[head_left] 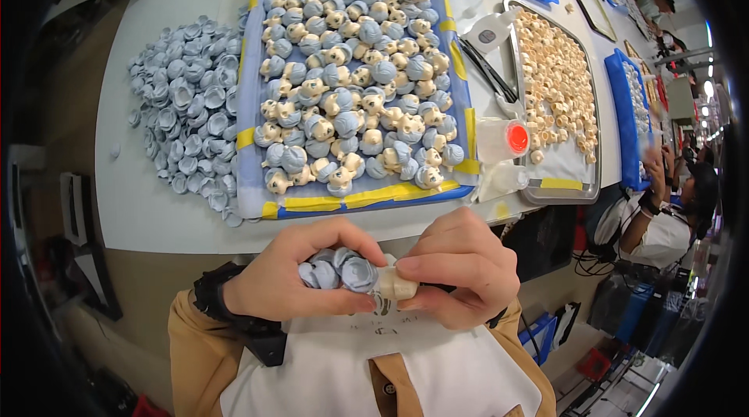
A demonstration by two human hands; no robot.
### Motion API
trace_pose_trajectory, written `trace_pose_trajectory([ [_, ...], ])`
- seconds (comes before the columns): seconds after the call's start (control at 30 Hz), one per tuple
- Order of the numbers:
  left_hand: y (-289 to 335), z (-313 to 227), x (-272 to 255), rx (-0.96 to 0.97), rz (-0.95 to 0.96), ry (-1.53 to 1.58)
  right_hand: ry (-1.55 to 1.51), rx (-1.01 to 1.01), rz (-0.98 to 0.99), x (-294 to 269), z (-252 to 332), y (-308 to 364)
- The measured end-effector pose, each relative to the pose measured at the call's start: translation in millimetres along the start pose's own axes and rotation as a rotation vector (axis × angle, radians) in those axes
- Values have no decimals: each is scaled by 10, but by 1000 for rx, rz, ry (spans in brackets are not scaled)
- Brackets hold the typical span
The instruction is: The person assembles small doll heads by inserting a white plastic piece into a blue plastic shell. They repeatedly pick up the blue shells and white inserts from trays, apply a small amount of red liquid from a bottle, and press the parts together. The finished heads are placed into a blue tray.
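Close to my body, my left hand (pixel 277 280) is curled around several blue-grey doll-hair caps (pixel 357 273). Its thumb and forefinger reach toward a cream doll-head piece (pixel 396 286), which my right hand (pixel 468 269) pinches between thumb and fingers. One cap sits right beside that piece; whether they are joined I cannot tell. Beyond my hands, a cloth-lined blue tray (pixel 367 200) edged with yellow tape carries many small doll heads (pixel 382 71) with blue-grey hair. Left of it on the table lies a heap of loose caps (pixel 187 97).
At right, a metal tray (pixel 562 197) holds many cream pieces (pixel 555 81). Between the trays stand a container with a red-orange top (pixel 503 138), a white bottle (pixel 491 31) and dark tweezers (pixel 488 70). Another person (pixel 651 218) sits farther right, beside a blue bin (pixel 624 120).
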State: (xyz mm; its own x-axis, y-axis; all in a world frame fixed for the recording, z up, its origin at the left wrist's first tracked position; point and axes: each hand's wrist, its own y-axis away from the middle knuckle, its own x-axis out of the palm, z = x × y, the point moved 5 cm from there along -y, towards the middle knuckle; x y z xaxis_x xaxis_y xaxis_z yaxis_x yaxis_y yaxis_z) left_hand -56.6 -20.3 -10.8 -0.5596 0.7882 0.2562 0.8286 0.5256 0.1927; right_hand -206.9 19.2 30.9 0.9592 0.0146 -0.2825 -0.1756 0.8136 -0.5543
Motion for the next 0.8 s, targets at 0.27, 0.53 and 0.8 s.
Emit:
trace_pose_trajectory([
  [0.27, 6, 29, -27, 23, -4, 18, -38, -48, 78, 161, 12, -50],
  [0.53, 63, 88, -37, -153, 7, 363, -123, 86, 41, 143, -93, 14],
  [0.8, 38, 213, -34, -229, -33, 539, -382, 280, -126, 198, -299, 149],
])
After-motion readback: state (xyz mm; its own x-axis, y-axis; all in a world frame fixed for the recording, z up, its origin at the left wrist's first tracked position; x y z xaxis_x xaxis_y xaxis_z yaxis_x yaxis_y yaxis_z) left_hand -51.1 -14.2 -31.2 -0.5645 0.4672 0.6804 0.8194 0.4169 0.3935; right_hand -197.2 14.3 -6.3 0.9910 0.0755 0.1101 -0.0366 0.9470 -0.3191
